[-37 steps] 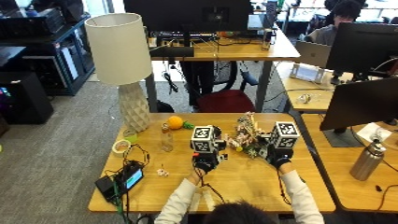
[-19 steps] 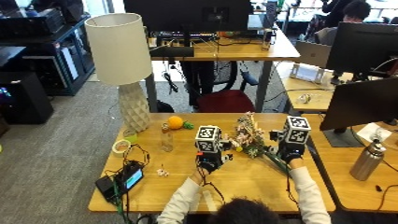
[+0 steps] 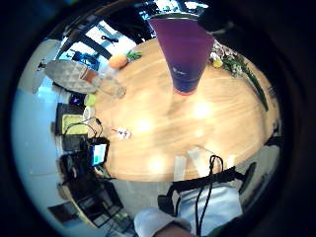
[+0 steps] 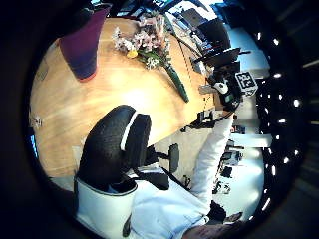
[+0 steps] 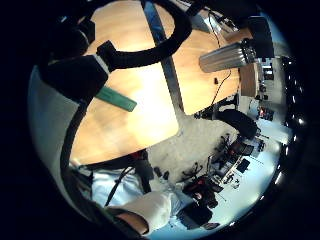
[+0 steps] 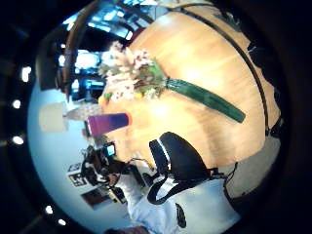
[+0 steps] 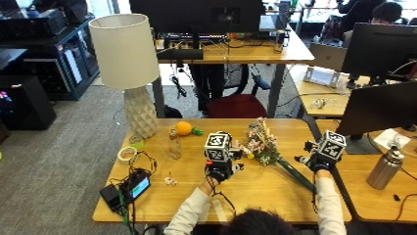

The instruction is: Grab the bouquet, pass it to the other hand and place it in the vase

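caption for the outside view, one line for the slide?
Seated person's gloved left hand and right hand hover either side of the bouquet lying on the wooden table.

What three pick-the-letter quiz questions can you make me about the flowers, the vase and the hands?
1. Where is the bouquet?
A. Lying on the table
B. Standing in the vase
C. On the floor

2. What colour is the round fruit near the lamp?
A. Blue
B. Orange
C. White

3. What is the right hand doing?
A. Gripping the stems
B. Holding the vase
C. Holding nothing, away from the stems

Answers:
1 A, because the flowers and the green stems lie flat on the wooden table, beside the vase.
2 B, because the outside view shows it orange.
3 C, because the right hand is over the table's right edge, beyond the stems, and nothing is in its fingers.
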{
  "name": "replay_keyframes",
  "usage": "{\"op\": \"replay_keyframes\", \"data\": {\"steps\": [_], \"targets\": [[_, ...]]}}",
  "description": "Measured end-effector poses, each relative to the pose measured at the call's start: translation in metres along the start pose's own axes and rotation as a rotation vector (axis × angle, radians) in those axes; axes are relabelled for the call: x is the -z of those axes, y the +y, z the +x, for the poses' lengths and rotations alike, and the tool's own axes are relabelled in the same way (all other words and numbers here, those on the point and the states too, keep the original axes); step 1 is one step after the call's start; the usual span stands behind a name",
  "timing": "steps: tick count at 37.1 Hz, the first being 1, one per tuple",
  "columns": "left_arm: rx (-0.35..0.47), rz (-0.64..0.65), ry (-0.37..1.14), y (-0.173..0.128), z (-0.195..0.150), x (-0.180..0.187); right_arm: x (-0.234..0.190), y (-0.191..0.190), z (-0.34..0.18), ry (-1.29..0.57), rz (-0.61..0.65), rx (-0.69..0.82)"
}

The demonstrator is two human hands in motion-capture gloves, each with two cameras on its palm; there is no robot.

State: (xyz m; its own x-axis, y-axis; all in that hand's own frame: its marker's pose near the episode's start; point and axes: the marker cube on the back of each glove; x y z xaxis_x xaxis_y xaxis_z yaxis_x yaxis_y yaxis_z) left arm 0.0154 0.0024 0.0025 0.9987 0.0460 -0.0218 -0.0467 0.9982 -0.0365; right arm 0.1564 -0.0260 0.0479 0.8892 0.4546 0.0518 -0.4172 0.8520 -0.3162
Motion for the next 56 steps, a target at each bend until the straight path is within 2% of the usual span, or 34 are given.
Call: {"op": "replay_keyframes", "data": {"steps": [3,10,12,16,19,26,34,39,42,47,51,56], "targets": [[0.006,-0.004,-0.006,0.003,0.0,0.002,-0.015,-0.02,0.008,-0.013,0.08,0.046],[-0.023,-0.014,0.019,0.002,0.004,-0.002,-0.045,-0.03,0.015,0.006,0.054,0.036],[-0.027,-0.014,0.022,0.002,0.005,-0.003,-0.05,-0.011,0.012,0.014,0.007,0.037],[-0.021,-0.031,0.021,0.001,0.002,-0.01,-0.058,0.056,0.002,0.048,-0.127,0.008],[-0.021,-0.034,0.022,0.002,0.0,-0.014,-0.073,0.063,0.001,0.064,-0.141,0.001],[-0.012,-0.048,0.021,0.002,-0.005,-0.022,-0.103,0.044,0.009,0.072,-0.005,-0.004],[-0.017,-0.042,0.037,0.0,-0.006,-0.027,-0.111,0.038,0.023,0.059,0.086,-0.161],[-0.016,-0.057,0.042,0.004,-0.007,-0.026,-0.112,0.042,0.015,0.079,0.091,-0.113],[-0.013,-0.054,0.048,0.003,-0.009,-0.024,-0.104,0.043,0.006,0.123,0.198,-0.056],[0.007,-0.067,0.038,-0.005,-0.012,-0.028,-0.101,0.035,0.007,0.218,0.304,-0.079],[-0.005,-0.066,0.042,-0.007,-0.009,-0.027,-0.099,0.026,0.008,0.211,0.407,-0.082],[-0.023,-0.095,0.067,-0.003,-0.002,-0.022,-0.104,0.032,0.006,0.105,0.372,-0.095]]}}
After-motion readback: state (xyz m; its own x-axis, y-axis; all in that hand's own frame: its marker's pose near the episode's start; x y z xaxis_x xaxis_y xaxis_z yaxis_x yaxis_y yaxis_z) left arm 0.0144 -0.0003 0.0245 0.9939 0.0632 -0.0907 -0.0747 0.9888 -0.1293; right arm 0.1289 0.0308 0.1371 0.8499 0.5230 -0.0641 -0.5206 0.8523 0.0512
